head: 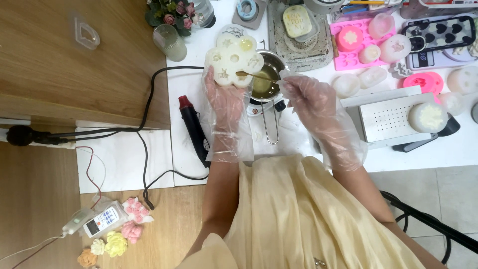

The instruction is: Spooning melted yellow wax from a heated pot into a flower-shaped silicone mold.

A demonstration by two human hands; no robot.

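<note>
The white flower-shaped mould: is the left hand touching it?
Touching. The head view shows the gloved left hand gripping the mould's lower edge.

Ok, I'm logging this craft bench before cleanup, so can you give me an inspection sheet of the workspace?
Surface: white table, crowded.
Job's things: white flower-cavity mould; small spoon; metal pot of yellowish liquid.
Clutter: pink moulds, pale cast pieces, perforated metal box, black heat gun.
Hands: gloved left hand holds the mould; gloved right hand holds the spoon.
Cables: black cable trails off the table.
Surroundings: wooden floor, remote, small wax flowers.
</note>
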